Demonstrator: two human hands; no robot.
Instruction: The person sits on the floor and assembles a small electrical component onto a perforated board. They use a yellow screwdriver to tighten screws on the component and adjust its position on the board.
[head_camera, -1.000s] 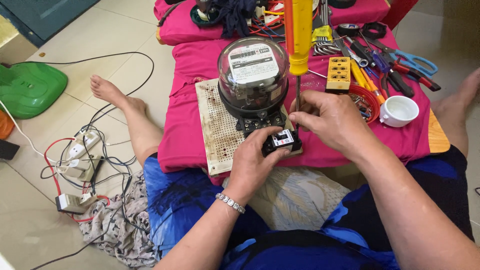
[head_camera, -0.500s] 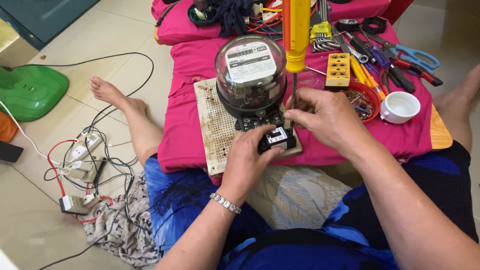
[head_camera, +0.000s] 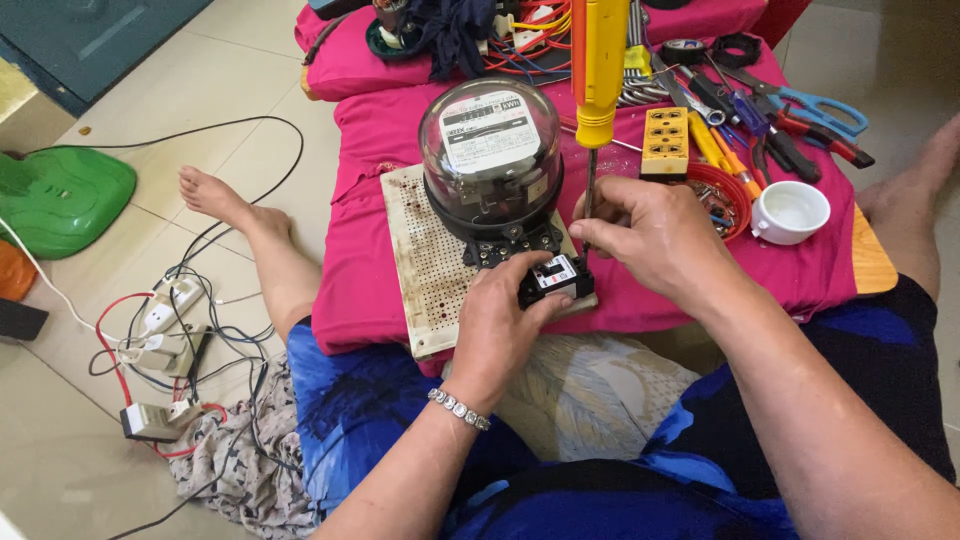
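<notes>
Since a moment ago my hands have hardly shifted; the screwdriver (head_camera: 597, 75) stays upright, leaning only a touch less. The pink cloth (head_camera: 370, 250) covers the low table, the pegboard (head_camera: 420, 260) lies on it, and the meter (head_camera: 490, 150) stands on the board. Just below the meter sits the small black breaker (head_camera: 556, 280). My left hand (head_camera: 495, 325) pinches it from the near side, thumb on its edge. My right hand (head_camera: 650, 240) is closed around the screwdriver's shaft, right of the breaker, tip down on it.
</notes>
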